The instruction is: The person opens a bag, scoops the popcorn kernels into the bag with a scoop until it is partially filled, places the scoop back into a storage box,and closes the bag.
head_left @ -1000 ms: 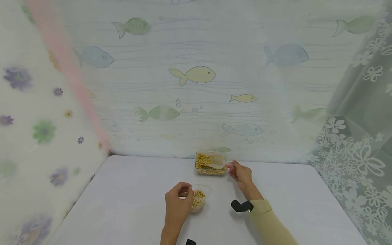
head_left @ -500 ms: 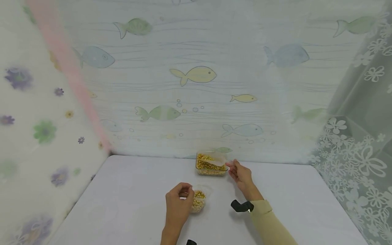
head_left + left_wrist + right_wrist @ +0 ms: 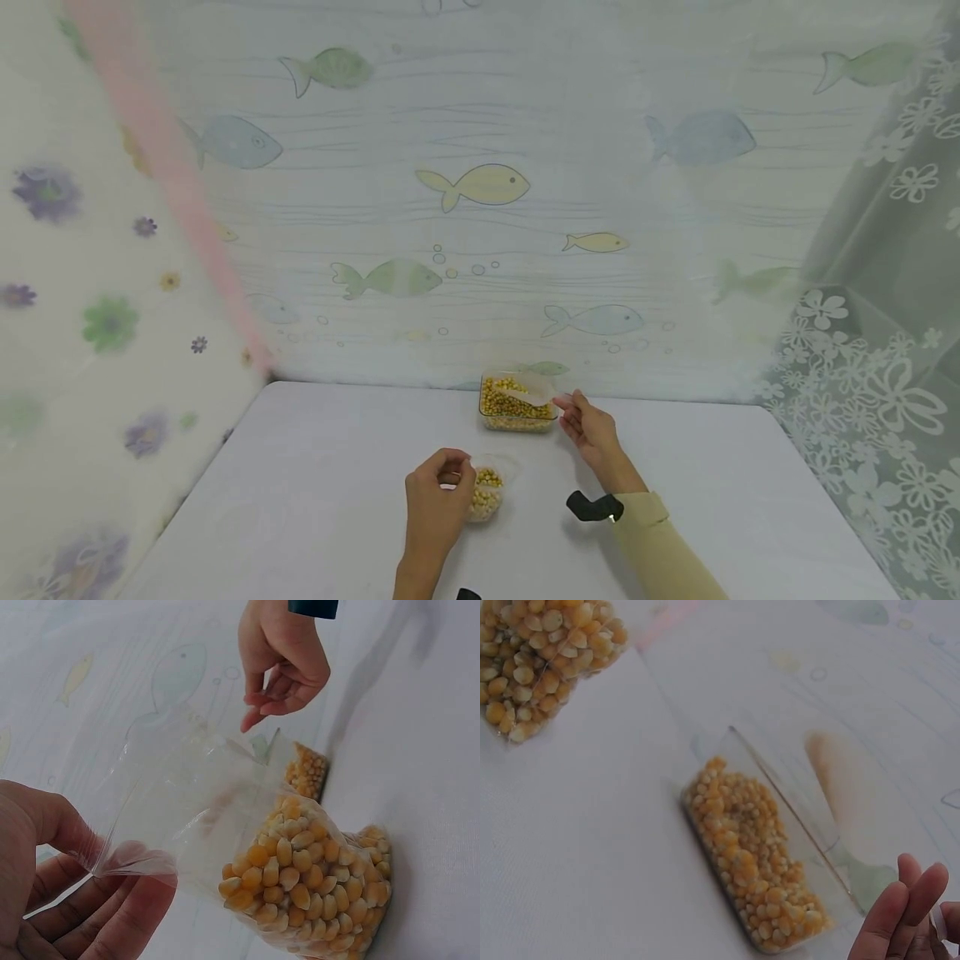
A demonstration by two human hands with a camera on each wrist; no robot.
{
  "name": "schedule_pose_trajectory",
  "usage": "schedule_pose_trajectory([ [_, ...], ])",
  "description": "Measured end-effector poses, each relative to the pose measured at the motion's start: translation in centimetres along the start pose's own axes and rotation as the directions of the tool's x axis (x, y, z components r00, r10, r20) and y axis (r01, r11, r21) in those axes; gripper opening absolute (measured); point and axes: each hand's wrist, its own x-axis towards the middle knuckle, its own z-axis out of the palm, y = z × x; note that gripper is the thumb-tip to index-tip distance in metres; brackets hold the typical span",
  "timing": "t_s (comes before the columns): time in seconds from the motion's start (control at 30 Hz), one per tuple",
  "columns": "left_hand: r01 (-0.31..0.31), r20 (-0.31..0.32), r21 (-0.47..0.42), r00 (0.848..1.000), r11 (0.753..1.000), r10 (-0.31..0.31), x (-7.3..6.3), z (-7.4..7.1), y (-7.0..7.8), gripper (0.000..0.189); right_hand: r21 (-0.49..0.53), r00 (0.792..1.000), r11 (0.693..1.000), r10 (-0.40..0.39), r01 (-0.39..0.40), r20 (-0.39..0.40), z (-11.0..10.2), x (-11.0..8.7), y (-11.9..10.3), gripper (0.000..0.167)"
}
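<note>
My left hand (image 3: 441, 500) pinches the top edge of a clear plastic bag (image 3: 202, 825) between thumb and fingers. Dried corn kernels (image 3: 307, 881) fill the bag's lower part, which rests on the table; its upper part is pulled up and slack. Farther back, my right hand (image 3: 592, 429) holds a pale translucent scoop (image 3: 536, 387) by its handle, at the right end of a glass container (image 3: 517, 423). The scoop's bowl hangs tilted over the container. More corn kernels (image 3: 742, 855) lie inside, with a hollow in their middle.
A white table (image 3: 337, 467) carries both corn holders. Behind it hangs a sheet printed with fish (image 3: 491, 183), close to the glass container. A flowered sheet (image 3: 108, 321) bounds the left side, and a flower-patterned curtain (image 3: 892, 375) the right.
The scoop has tipped and risen slightly over the glass container, so more of the corn beneath it shows. Both hands have stayed nearly in place, and the bag has hardly moved.
</note>
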Motion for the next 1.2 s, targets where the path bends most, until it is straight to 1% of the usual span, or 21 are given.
schedule_pose_trajectory([
  [0.33, -0.010, -0.012, 0.004, 1.000, 1.000, 0.010, 0.1, 0.1, 0.0, 0.010, 0.025, 1.000, 1.000, 0.004, -0.005, 0.030, 0.1, -0.2, -0.3, 0.033],
  [0.57, -0.016, -0.020, 0.000, 1.000, 1.000, 0.016, 0.0, 0.2, 0.1, 0.011, 0.006, 1.000, 1.000, 0.003, -0.003, 0.013, 0.1, -0.6, -0.7, 0.025],
  [0.8, -0.020, -0.024, -0.001, 1.000, 1.000, 0.020, 0.0, 0.2, 0.2, 0.012, 0.006, 1.000, 1.000, 0.008, -0.008, 0.009, 0.1, -0.9, -0.9, 0.026],
  [1.0, -0.027, -0.024, 0.000, 0.999, 1.000, 0.027, 0.0, 0.2, 0.1, 0.012, -0.001, 1.000, 1.000, 0.007, -0.007, 0.013, 0.0, -1.1, -0.9, 0.021],
  [1.2, -0.033, -0.021, 0.003, 0.999, 0.999, 0.033, 0.0, 0.2, 0.0, 0.010, -0.001, 1.000, 1.000, -0.001, 0.001, 0.020, 0.1, -1.5, -1.1, 0.025],
])
